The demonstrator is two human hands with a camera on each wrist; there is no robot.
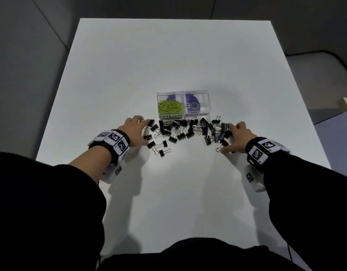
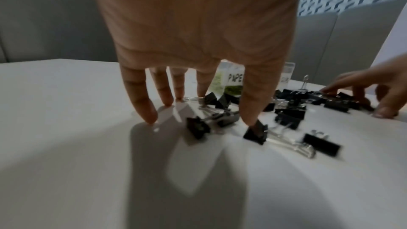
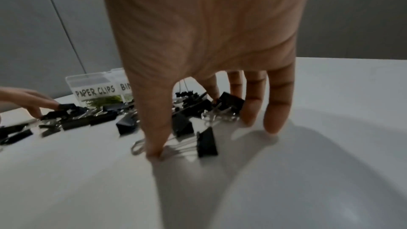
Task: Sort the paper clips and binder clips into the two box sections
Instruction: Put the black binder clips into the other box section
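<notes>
A clear two-section box (image 1: pixel 183 115) stands mid-table, labelled PAPER CLIPS on the left and BINDER CLIPS on the right. Green paper clips (image 1: pixel 170 108) fill the left section; I see no clips in the right section (image 1: pixel 196 105). Several black binder clips (image 1: pixel 185 129) lie scattered in a band just in front of the box. My left hand (image 1: pixel 143 133) is at the band's left end, fingers spread and straight, tips on the table; its thumb (image 2: pixel 251 117) touches a clip (image 2: pixel 255 132). My right hand (image 1: pixel 230 138) brackets the right end the same way, its thumb (image 3: pixel 156 142) beside a clip (image 3: pixel 207 144).
The white table (image 1: pixel 174 192) runs wide in front of the clips, toward my body, and behind the box. Its edges drop to grey floor on both sides. A dark chair (image 1: pixel 325 61) stands off the far right corner.
</notes>
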